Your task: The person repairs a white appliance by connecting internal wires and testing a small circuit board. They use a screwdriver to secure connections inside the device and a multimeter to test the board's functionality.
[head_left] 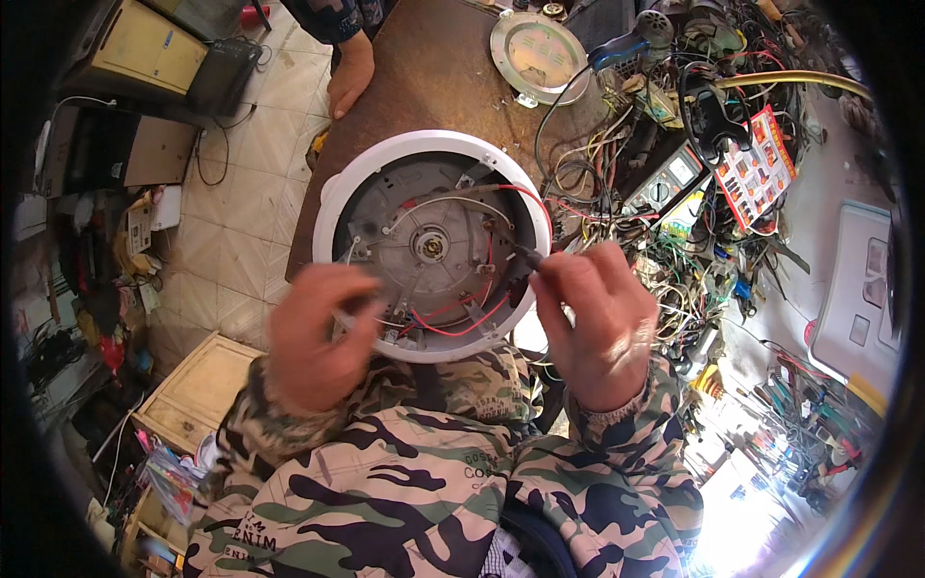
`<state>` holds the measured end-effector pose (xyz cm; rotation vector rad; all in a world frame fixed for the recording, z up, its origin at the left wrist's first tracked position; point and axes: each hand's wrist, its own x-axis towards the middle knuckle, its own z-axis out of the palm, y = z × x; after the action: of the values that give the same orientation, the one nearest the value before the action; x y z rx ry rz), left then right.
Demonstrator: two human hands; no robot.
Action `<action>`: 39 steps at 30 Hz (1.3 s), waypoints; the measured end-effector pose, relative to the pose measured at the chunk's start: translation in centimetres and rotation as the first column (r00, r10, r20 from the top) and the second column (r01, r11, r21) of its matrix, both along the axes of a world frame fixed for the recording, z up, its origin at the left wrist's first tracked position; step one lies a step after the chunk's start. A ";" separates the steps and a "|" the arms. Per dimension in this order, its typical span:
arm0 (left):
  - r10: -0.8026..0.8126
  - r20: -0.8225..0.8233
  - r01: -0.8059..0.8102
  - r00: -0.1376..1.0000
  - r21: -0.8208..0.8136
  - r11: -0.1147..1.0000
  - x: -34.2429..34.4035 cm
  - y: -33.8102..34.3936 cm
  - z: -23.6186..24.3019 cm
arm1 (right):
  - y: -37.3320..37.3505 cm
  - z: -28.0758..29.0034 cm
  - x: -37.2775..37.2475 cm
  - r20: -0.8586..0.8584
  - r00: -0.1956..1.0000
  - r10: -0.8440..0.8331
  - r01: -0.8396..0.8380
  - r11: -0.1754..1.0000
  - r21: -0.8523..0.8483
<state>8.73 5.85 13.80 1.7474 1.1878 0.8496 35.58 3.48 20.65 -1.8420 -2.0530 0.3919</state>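
Round white-rimmed metal housing [397,252] at brown counter [434,77]'s six-o'clock end, my right fingers [578,279] clamped on slim dark tool [528,258] at its three o'clock, blurred left fingers [337,286] at eight, grip I can't tell.

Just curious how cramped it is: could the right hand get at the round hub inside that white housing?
Probably yes: the right hand is at the white housing's rim, the top is open, and nothing seems to cover the round hub.
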 end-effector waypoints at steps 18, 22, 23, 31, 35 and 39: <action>-0.271 -0.267 0.279 0.925 -0.007 0.960 10.2 4.9 -6.6 | -1.3 -0.3 0.6 0.054 0.998 0.044 -0.045 0.998 0.033; -0.256 -0.230 0.271 0.939 0.035 0.962 10.2 4.9 -7.1 | -0.9 -0.6 -0.6 -0.133 0.984 -0.123 0.123 0.992 -0.007; -0.261 -0.214 0.278 0.941 0.050 0.959 10.2 5.0 -7.3 | -0.9 -0.4 -1.0 -0.146 0.974 -0.174 0.168 0.984 -0.056; -0.307 -0.224 0.317 0.925 0.007 0.948 10.5 5.2 -6.9 | -0.8 -0.9 -0.6 -0.190 0.968 -0.162 0.167 0.986 0.009; -0.321 -0.235 0.332 0.918 0.010 0.943 10.6 5.2 -6.9 | -1.2 -0.4 0.3 -0.053 0.995 -0.088 0.084 0.994 -0.070; -0.310 -0.214 0.326 0.926 0.043 0.944 10.7 5.2 -7.2 | -1.1 -1.6 0.2 -0.191 0.975 -0.113 0.125 0.991 0.053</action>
<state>19.45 11.00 6.60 2.0622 0.9692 0.5368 35.79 2.37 19.05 -1.8055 -1.7999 0.4435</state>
